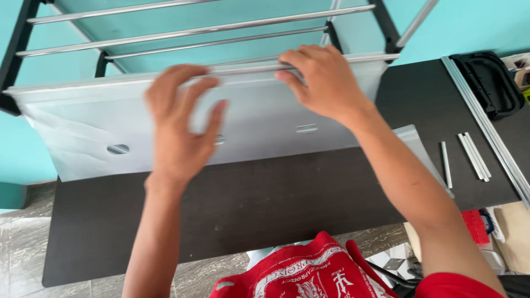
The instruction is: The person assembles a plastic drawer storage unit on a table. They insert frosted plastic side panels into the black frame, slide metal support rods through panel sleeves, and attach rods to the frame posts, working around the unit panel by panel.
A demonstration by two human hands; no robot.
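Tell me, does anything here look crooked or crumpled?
Yes. The white fabric sheet under both hands is wrinkled at its left end and hangs slanted over the dark table. The loose short metal rods at right lie tidy.

Wall: plain turquoise [475, 25], upper frame, left to right.
Floor: grey marbled tile [22, 248], lower left; patterned tile lower right.
Furniture: dark brown table [265, 204], centre, spanning most of the frame.
Light: even, soft, no hard shadows.

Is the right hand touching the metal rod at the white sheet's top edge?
Touching. Head view: right hand fingers curl over the metal rod along the white sheet.
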